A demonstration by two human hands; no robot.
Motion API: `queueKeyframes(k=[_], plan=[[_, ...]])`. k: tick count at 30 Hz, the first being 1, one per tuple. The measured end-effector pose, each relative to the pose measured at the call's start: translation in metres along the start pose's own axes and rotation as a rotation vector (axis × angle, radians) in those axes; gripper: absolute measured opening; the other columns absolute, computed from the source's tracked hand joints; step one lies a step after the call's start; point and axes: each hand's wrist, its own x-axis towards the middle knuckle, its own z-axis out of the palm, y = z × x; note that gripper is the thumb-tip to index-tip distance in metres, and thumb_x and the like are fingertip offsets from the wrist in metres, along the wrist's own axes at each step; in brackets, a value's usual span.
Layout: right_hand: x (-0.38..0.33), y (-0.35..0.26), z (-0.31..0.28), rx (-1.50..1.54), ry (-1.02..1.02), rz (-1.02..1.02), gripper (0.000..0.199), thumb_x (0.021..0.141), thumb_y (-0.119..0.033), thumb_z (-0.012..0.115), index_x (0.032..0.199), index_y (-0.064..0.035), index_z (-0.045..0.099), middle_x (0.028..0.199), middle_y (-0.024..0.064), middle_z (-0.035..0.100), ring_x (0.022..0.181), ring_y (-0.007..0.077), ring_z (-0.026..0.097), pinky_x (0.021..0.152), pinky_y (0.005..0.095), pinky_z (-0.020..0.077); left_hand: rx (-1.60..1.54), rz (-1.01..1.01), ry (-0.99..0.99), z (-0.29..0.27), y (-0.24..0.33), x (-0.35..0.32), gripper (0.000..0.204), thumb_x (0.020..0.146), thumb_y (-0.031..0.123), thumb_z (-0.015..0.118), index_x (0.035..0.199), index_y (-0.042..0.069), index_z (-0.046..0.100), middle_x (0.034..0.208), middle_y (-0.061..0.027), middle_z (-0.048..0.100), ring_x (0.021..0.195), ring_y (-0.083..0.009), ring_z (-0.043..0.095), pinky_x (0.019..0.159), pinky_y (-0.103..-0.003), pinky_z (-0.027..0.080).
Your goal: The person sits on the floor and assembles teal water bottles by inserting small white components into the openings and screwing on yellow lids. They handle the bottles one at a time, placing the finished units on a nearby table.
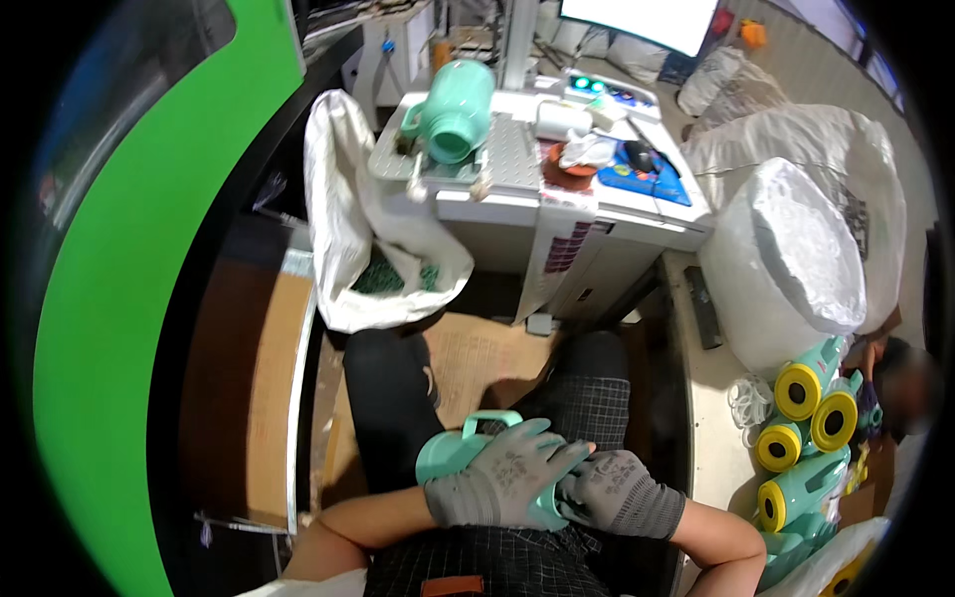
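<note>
Across my lap lies a teal plastic thermos casing (445, 457) with a looped handle on its upper side. My left hand (509, 472), in a grey work glove, is closed over the middle of the casing. My right hand (619, 490), gloved too, is curled at the casing's right end; what its fingers hold is hidden. A similar teal casing (461, 104) lies tilted on the machine table ahead, its round opening facing me.
An open white sack (343, 214) with green scraps stands ahead left. Several teal casings with yellow rings (814, 398) are piled at right, near a big translucent bag (781, 269). A green panel (99, 328) curves along the left. A person's arm (870, 373) shows at far right.
</note>
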Motion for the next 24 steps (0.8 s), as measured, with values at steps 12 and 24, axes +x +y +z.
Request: queueKeyframes(k=[12,24], plan=[[0.087,0.018,-0.014,0.288,1.523,0.118,0.034,0.097,-0.027,0.067,0.117,0.0006,0.068,0.110,0.0164,0.068,0.098,0.0308,0.064,0.088,0.0391,0.0524,-0.116,0.008,0.376,-0.023,-0.021,-0.059,0.084,0.076,0.059,0.083,0.137,0.006,0.060,0.123,-0.0153,0.067,0.114,-0.0324,0.068,0.100,-0.046,0.056],[0.165,0.053,0.037,0.730,1.096,0.237,0.062,0.090,-0.019,0.078,0.144,-0.0026,0.053,0.139,0.0230,0.056,0.119,0.0356,0.063,0.102,0.0432,0.0520,-0.115,-0.054,0.278,-0.042,-0.029,-0.054,0.075,0.070,0.047,0.090,0.131,0.014,0.063,0.124,-0.0153,0.065,0.117,-0.0339,0.065,0.104,-0.053,0.049]])
